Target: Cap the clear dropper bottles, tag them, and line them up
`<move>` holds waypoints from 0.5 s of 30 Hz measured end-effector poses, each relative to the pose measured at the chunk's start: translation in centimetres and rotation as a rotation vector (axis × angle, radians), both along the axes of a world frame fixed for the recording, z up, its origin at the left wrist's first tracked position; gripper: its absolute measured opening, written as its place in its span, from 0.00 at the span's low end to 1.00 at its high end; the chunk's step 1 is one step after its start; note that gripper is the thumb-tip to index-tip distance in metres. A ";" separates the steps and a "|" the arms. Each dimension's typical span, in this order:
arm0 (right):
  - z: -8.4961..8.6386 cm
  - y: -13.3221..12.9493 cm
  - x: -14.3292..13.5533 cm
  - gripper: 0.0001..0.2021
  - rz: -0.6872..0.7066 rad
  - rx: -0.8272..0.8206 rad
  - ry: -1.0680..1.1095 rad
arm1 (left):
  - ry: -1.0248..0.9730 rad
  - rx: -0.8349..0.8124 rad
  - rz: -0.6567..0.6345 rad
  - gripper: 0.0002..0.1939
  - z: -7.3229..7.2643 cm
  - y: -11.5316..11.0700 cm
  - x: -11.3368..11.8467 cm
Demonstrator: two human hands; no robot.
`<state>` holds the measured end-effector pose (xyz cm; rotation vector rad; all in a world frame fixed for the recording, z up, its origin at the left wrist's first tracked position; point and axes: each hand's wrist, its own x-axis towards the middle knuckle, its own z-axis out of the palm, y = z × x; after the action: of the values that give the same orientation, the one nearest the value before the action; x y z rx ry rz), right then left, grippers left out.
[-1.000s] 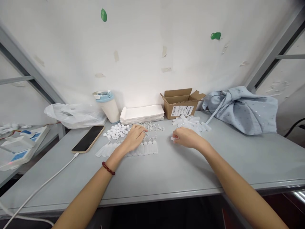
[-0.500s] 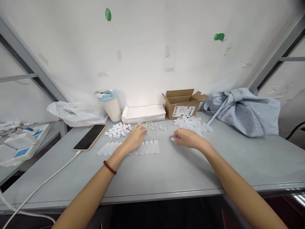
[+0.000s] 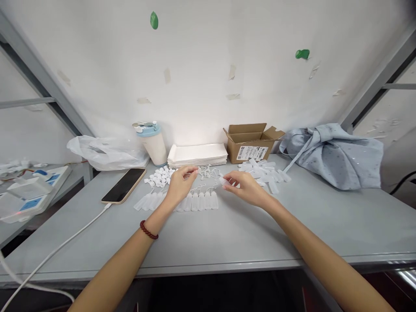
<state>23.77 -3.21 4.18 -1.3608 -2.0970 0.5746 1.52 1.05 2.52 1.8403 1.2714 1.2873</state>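
My left hand (image 3: 182, 182) is over the table between the white caps (image 3: 160, 177) and the pile of thin white cords (image 3: 205, 172). Its thumb and forefinger pinch at the left edge of the cords; what they hold is too small to name. My right hand (image 3: 238, 184), right of the cords, grips a small translucent tube (image 3: 223, 181) by its fingertips. Below the cords lies a row of translucent tubes (image 3: 201, 201) with cords at their tops, partly behind my left hand. More loose translucent tubes (image 3: 260, 171) are heaped beyond my right hand.
A phone (image 3: 125, 186) on a cable lies at the left. Along the wall stand a plastic bag (image 3: 107, 154), a cup (image 3: 154, 147), stacked white sheets (image 3: 198, 155), an open cardboard box (image 3: 250, 145) and a blue cloth bag (image 3: 338, 156). The table's front edge (image 3: 221, 268) is near me.
My right hand has moved left with the tube, towards the cords. My left hand has shifted slightly left and lifted, its thumb and forefinger now pinched. The view has shifted a little.
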 end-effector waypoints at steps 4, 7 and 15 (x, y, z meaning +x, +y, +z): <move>0.2 -0.8 -1.1 0.11 0.057 -0.066 0.220 | -0.133 -0.007 -0.025 0.09 -0.2 -1.4 1.0; 0.1 -1.2 -1.6 0.12 0.091 -0.113 0.310 | -0.130 0.059 -0.068 0.05 -0.3 -2.5 1.7; -0.7 -0.9 -1.9 0.14 0.061 -0.119 0.345 | 0.001 0.304 -0.130 0.03 -0.1 -3.6 2.5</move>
<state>21.85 -4.16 3.51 -1.1664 -1.8515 0.9040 3.99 -2.54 2.38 2.0922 0.9790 1.4712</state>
